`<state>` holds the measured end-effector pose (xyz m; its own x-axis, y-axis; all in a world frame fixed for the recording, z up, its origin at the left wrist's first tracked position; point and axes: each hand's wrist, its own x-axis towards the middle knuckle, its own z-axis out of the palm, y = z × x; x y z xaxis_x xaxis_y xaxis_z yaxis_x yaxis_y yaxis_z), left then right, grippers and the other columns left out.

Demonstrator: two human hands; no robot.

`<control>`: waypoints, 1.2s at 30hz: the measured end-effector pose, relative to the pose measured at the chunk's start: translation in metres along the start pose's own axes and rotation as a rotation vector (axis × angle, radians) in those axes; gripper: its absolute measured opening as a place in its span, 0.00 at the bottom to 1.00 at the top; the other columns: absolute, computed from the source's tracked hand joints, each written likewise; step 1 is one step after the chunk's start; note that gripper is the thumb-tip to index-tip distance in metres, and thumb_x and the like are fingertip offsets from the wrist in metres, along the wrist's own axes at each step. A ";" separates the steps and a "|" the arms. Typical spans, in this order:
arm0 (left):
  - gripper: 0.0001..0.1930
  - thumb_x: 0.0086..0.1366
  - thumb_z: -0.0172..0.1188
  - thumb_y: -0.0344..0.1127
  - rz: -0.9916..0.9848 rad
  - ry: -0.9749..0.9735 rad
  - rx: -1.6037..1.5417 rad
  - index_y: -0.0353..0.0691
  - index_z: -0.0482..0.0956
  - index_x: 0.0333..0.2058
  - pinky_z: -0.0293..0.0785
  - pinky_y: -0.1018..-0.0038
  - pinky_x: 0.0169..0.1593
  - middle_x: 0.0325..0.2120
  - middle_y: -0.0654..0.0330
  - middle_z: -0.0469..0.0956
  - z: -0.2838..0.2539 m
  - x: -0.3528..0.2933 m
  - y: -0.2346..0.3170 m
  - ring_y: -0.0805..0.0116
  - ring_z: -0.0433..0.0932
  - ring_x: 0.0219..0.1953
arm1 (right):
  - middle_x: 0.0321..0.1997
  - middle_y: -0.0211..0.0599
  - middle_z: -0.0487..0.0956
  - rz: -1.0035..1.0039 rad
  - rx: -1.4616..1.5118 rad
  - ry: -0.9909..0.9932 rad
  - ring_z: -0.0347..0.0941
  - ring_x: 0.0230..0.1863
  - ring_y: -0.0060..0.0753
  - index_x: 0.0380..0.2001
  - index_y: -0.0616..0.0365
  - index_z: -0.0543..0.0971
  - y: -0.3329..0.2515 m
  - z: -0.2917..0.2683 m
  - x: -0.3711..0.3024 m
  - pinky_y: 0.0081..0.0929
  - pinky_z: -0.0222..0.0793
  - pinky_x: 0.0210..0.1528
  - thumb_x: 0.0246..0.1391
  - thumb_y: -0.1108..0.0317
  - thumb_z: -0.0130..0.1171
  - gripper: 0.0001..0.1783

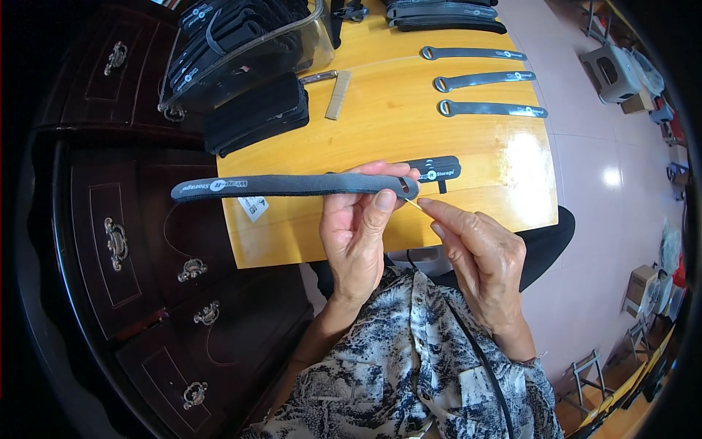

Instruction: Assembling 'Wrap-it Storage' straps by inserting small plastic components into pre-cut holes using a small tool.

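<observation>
My left hand (355, 238) is closed on a dark grey hook-and-loop strap (281, 185) with white lettering. The strap stretches out to the left, its slotted end just past my thumb and fingertips. Between the thumb and index finger of my right hand (479, 252) is a thin pale yellow stick (412, 204), pinched with its tip at the rim of the strap's slotted end. Whether the tip touches the strap is too small to tell. Behind my left fingers, another dark strap piece (441, 168) lies on the table, partly hidden.
On the yellow table (504, 197), three straps (486, 80) lie spaced apart at the far right. Stacked straps (446, 16), a clear bin (318, 44) full of straps, a black pile (259, 117), a tan strip (338, 95) and a small folding knife (319, 76) are farther back. Dark drawers (124, 293) stand left.
</observation>
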<state>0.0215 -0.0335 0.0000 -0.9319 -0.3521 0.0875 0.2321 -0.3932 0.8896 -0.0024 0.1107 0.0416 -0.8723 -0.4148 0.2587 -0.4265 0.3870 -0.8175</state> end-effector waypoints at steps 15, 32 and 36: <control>0.10 0.65 0.49 0.25 0.180 0.005 0.120 0.32 0.66 0.45 0.75 0.62 0.51 0.42 0.44 0.73 -0.004 -0.001 -0.009 0.53 0.76 0.46 | 0.23 0.35 0.78 -0.069 -0.163 0.100 0.72 0.19 0.30 0.42 0.57 0.79 0.001 0.017 -0.003 0.25 0.68 0.21 0.42 0.78 0.64 0.20; 0.11 0.64 0.52 0.23 0.003 0.042 -0.063 0.35 0.66 0.45 0.71 0.72 0.51 0.41 0.51 0.74 -0.014 -0.008 -0.010 0.66 0.75 0.43 | 0.20 0.33 0.76 -0.102 -0.199 0.047 0.72 0.20 0.29 0.43 0.55 0.78 0.003 0.025 -0.005 0.27 0.68 0.22 0.45 0.74 0.64 0.18; 0.11 0.64 0.50 0.23 -0.012 0.001 -0.114 0.36 0.65 0.45 0.69 0.72 0.50 0.40 0.52 0.72 -0.024 -0.012 -0.010 0.69 0.72 0.41 | 0.20 0.30 0.75 -0.104 -0.196 0.110 0.72 0.20 0.27 0.46 0.53 0.78 0.004 0.034 0.000 0.26 0.68 0.22 0.46 0.73 0.63 0.20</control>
<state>0.0370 -0.0461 -0.0205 -0.9345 -0.3477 0.0762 0.2510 -0.4918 0.8337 0.0044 0.0846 0.0210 -0.8375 -0.3724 0.3998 -0.5442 0.5036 -0.6709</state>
